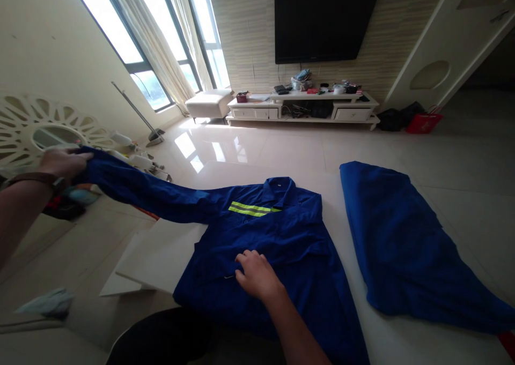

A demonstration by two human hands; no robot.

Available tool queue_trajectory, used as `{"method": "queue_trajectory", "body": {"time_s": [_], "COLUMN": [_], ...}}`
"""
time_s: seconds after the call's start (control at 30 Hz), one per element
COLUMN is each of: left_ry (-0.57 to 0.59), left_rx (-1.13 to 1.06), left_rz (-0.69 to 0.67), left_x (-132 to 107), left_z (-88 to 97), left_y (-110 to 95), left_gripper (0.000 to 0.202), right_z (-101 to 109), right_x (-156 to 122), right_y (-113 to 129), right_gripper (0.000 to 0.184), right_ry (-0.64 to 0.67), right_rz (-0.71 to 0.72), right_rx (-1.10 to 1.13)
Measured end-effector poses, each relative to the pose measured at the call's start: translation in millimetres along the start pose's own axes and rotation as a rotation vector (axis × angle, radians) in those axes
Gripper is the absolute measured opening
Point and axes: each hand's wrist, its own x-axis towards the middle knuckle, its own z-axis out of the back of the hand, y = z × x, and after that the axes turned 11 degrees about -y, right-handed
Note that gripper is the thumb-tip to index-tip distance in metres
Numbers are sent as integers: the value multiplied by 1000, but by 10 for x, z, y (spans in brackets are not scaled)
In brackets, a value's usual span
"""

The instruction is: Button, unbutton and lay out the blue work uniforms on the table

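Observation:
A dark blue work jacket (265,258) with a collar and a yellow-and-grey reflective strip (249,209) lies across a white table (161,252). My left hand (66,164) grips the cuff of one sleeve and holds it stretched out to the left, off the table's edge. On the front of the jacket rests my right hand (259,274), palm down with its fingers apart and slightly bent. The jacket's other sleeve is not visible. To the right lies a second blue garment (402,236), folded; its kind is unclear.
A white TV cabinet (257,110) with small items stands at the far wall under a television (325,19). A white stool (209,105) is by the window. A long-handled dustpan (155,135) and scattered items lie at left. A red bag (424,121) sits back right.

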Motion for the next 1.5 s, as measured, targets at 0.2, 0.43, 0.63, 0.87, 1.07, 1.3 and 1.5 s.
{"method": "queue_trajectory", "body": {"time_s": [0.2, 0.43, 0.63, 0.87, 1.07, 1.3, 1.5], "left_ry": [384, 1184, 1166, 1052, 1006, 1006, 979], "left_rx": [-410, -779, -564, -319, -250, -83, -130], "left_rz": [-435, -508, -444, -819, -905, -928, -918], "left_x": [-1178, -2437, -2199, -2647, -3063, -3554, -3394], "left_z": [133, -647, -1332, -1720, -1800, -1982, -2335], "left_y": [-1350, -1816, -1115, 9, 473, 689, 616], "left_gripper": [52, 41, 54, 66, 60, 69, 69], "right_z": [-67, -63, 17, 184, 226, 142, -12], "right_x": [6, -9, -68, -67, -153, -474, -338], "right_y": [-3, -9, -26, -201, -491, -1180, -1557], "right_gripper": [32, 29, 28, 28, 38, 94, 108], "right_ry": [25, 63, 62, -129, -51, 208, 83], "right_rz": [14, -31, -22, -211, -422, -827, -716], "right_rx": [-17, -79, -51, -126, -188, -182, -280]}}
